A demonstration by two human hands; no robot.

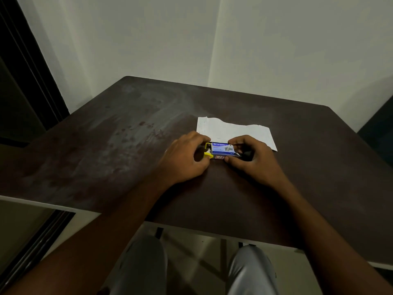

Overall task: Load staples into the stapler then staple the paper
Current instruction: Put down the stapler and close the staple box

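Note:
A small blue staple box (222, 149) lies on the dark table just in front of a white sheet of paper (238, 130). A yellow and black stapler (208, 151) sits against the box's left end, mostly hidden by fingers. My left hand (185, 158) curls around the stapler's yellow end. My right hand (253, 156) pinches the right end of the box between thumb and fingers; a dark part of the stapler shows under its palm.
The dark brown table (127, 145) has worn, smudged patches on its left half. A pale wall rises behind it. The near table edge runs just above my knees (251, 271). A dark door frame (25, 71) stands at the left.

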